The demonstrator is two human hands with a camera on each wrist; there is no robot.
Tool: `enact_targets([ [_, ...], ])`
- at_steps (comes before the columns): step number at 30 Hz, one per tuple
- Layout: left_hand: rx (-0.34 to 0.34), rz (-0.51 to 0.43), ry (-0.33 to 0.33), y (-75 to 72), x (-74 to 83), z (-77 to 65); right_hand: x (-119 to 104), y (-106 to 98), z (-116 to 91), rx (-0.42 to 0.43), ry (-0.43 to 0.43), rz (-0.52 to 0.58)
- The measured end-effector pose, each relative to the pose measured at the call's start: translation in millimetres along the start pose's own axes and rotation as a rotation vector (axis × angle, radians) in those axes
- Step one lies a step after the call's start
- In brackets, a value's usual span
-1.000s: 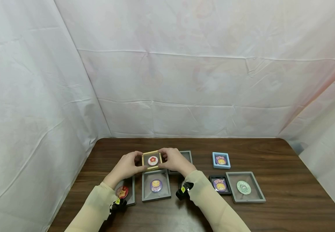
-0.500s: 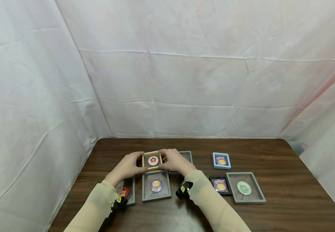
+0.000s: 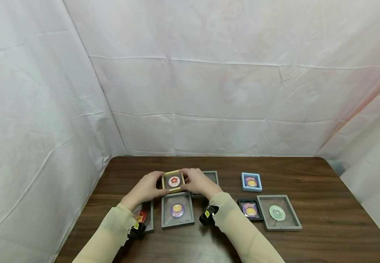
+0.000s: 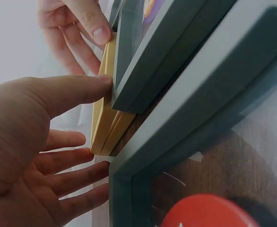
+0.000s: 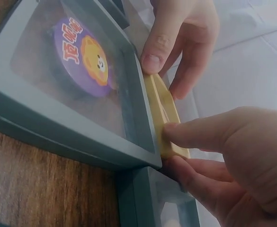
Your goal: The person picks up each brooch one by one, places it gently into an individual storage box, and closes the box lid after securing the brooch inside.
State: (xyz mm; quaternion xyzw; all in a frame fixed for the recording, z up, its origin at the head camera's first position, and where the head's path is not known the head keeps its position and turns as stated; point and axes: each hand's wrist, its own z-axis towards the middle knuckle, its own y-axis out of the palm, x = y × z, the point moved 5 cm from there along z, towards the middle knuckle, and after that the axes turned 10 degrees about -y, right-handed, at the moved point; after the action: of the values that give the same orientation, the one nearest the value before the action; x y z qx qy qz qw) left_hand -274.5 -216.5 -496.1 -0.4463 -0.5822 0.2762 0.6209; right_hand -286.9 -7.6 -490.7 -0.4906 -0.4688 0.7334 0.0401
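Note:
Both hands hold a small yellow display frame [image 3: 175,190] with a white badge showing a red flower. My left hand [image 3: 146,189] grips its left side, thumb on the near edge and fingertips at the side. My right hand [image 3: 199,182] pinches the right side, thumb [image 5: 190,135] also along the near edge. Directly in front of it lies a grey frame [image 3: 178,225] with a purple lion badge; the yellow frame is right against its far edge in the right wrist view. A grey frame [image 3: 149,219] holding a red badge is partly hidden under my left forearm.
Behind my right hand another grey frame [image 3: 213,177] is partly covered. To the right are a light blue frame [image 3: 251,189], a black frame [image 3: 255,218] and a larger grey frame [image 3: 283,228] with a green badge. White cloth [image 3: 190,91] hangs behind the brown table [image 3: 328,212].
My left hand and forearm have shifted very slightly to the right. The yellow frame stays in both hands at nearly the same spot, and my right hand has hardly moved.

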Motion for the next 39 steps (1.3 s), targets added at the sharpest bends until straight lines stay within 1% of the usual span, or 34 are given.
enact_targets([
  [10,-0.005,0.013,-0.014,-1.7,0.6,0.7,1.4,1.0,1.8,0.012,-0.003,-0.020],
  [17,-0.007,0.021,-0.020,-0.9,1.1,1.0,3.6,3.5,0.8,0.014,0.015,0.004],
  [21,-0.013,0.016,-0.027,0.7,0.9,2.0,4.5,3.4,0.5,0.014,0.021,0.000],
  [30,-0.027,0.037,0.010,2.3,1.4,5.5,5.3,4.3,-1.1,0.006,0.040,-0.005],
  [33,-0.033,0.033,0.026,2.8,1.0,5.5,5.2,4.9,-1.9,0.008,0.032,-0.030],
  [37,-0.043,0.024,0.046,2.6,1.5,5.8,4.3,5.1,-2.9,0.026,0.021,-0.048],
  [39,-0.047,0.028,0.057,2.1,2.2,6.1,3.2,4.8,-3.5,0.038,0.022,-0.032],
])
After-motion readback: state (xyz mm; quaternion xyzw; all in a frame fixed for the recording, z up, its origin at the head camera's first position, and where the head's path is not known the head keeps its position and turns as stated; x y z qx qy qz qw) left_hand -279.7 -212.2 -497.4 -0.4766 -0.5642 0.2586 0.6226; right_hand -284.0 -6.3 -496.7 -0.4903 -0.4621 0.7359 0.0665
